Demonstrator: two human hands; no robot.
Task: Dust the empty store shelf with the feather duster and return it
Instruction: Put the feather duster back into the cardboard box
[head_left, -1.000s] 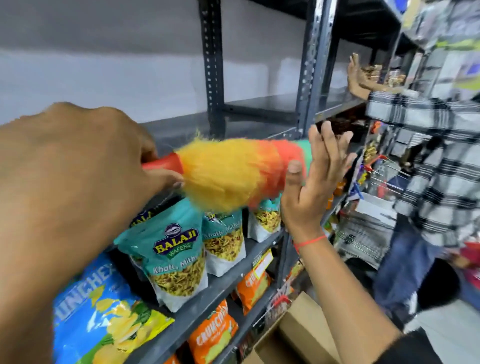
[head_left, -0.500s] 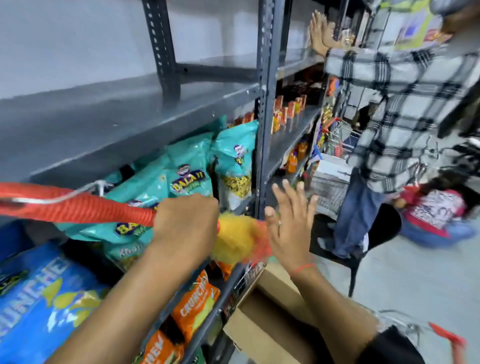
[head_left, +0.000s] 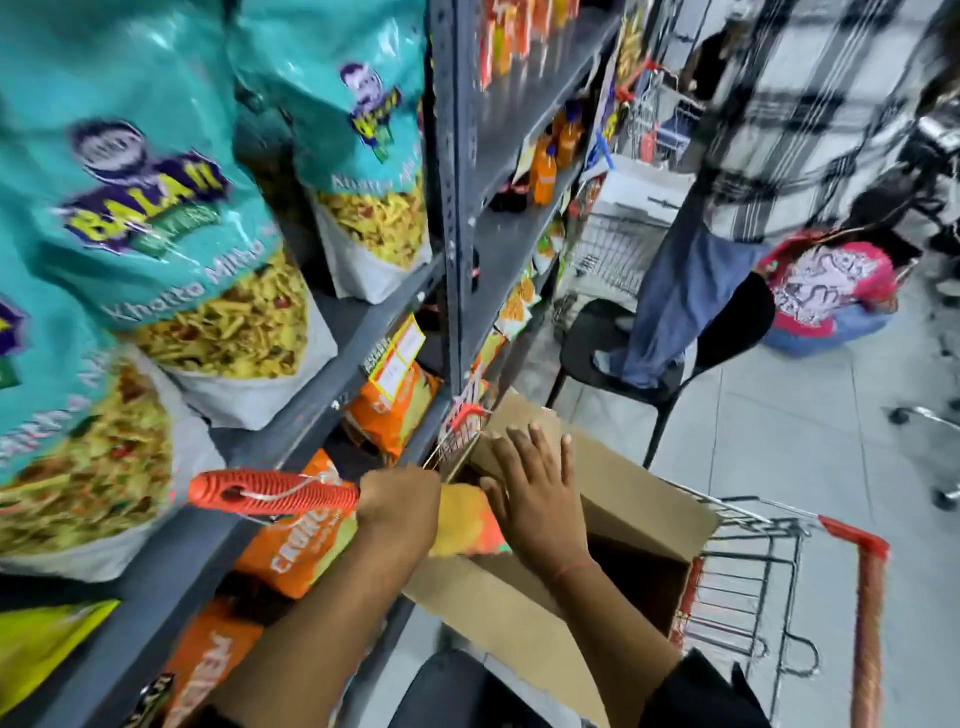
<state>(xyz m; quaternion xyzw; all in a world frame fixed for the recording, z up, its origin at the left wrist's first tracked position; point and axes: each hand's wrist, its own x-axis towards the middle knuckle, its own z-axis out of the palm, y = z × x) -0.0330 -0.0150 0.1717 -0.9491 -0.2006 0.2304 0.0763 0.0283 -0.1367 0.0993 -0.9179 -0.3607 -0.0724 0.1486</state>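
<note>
Gripping the feather duster (head_left: 332, 493) by its ribbed orange handle, the left hand (head_left: 397, 506) holds it over the cardboard box (head_left: 623, 499). Right hand (head_left: 537, 493) flat, unclenched, against soft plumes. Looks light; handle the firm hold.

Bright, even overhead light; shadows are soft and deepest under the grey metal shelf boards (head_left: 332, 358). Motion blur smears the glossy teal snack bags (head_left: 156, 208), which carry white glare streaks, and the black-and-white checked shirt (head_left: 810, 119) at upper right. Wide-angle distortion bends the grey perforated steel upright (head_left: 451, 197) and stretches the frame edges.
</note>
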